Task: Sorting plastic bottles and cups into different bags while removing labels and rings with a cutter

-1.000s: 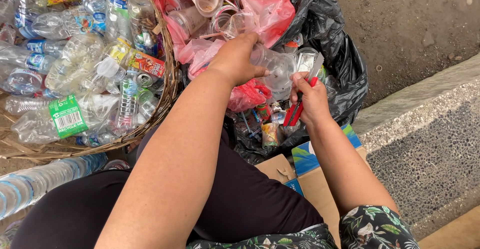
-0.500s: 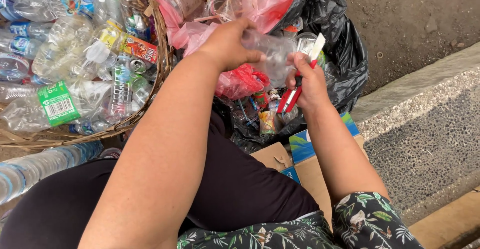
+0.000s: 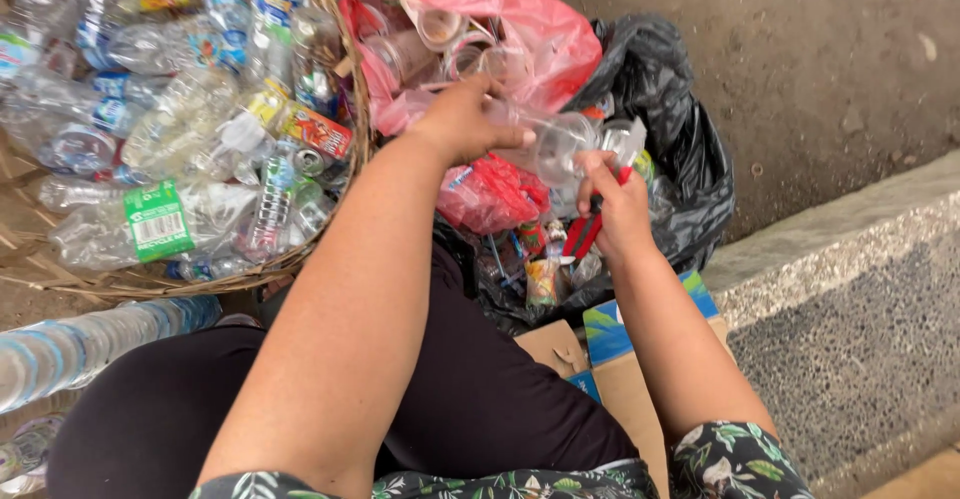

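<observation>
Clear plastic bottle [image 3: 560, 144] sits between both hands, above the open black bag [image 3: 690, 149] of mixed waste and just in front of the pink bag [image 3: 540, 29] stuffed with clear cups. Left hand [image 3: 470, 119] reaches forward with arm nearly straight, palm down, fingers closed over the bottle's near end. Right hand [image 3: 618, 209] is lower and to the right, wrist bent up, fingers curled tight around a red-handled cutter [image 3: 585, 231], its pale blade end [image 3: 625, 141] raised against the bottle's side. Beside the left forearm stands a woven basket [image 3: 335, 214] heaped with crushed clear bottles; a cardboard box [image 3: 625, 384] lies under the right forearm, next to the stone kerb [image 3: 850, 259]. Black-clad lap below. Against half a second ago: both hands hold the same grips, the left hand has drawn slightly toward the right so the bottle sits closer to the blade, and the view has dipped a little, showing more of the basket's top.
</observation>
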